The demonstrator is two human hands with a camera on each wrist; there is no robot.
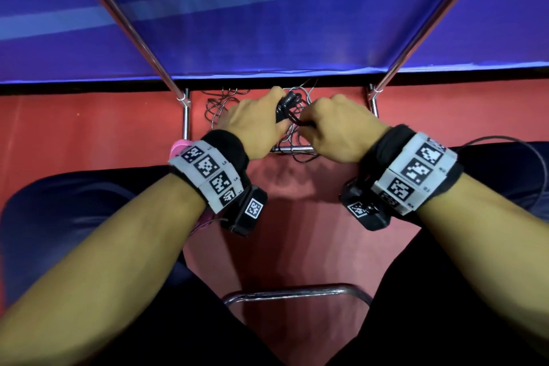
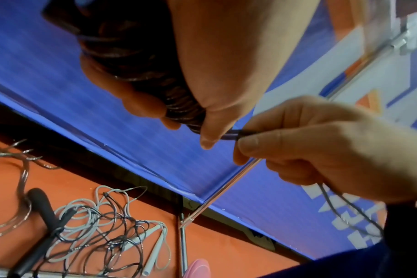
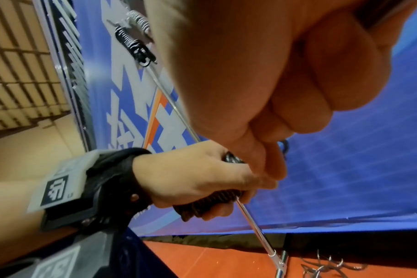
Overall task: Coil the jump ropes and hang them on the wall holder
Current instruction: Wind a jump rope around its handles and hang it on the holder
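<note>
Left hand [image 2: 226, 56] is gripping the coiled black jump rope [image 2: 136, 62] at upper centre; right hand [image 2: 321, 146] is pinching its free strand [image 2: 231, 134] just beside the coil, middle right. Loose jump ropes [image 2: 102, 231] are lying tangled on the red floor [image 2: 214, 250], lower left.

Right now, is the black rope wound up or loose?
Mostly wound: the left hand grips tight rope coils; the right hand pinches a loose strand.

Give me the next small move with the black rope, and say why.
Probably wind another turn: the right hand pinches the black rope beside the coiled bundle in the left hand, and a loose tail hangs below.
</note>
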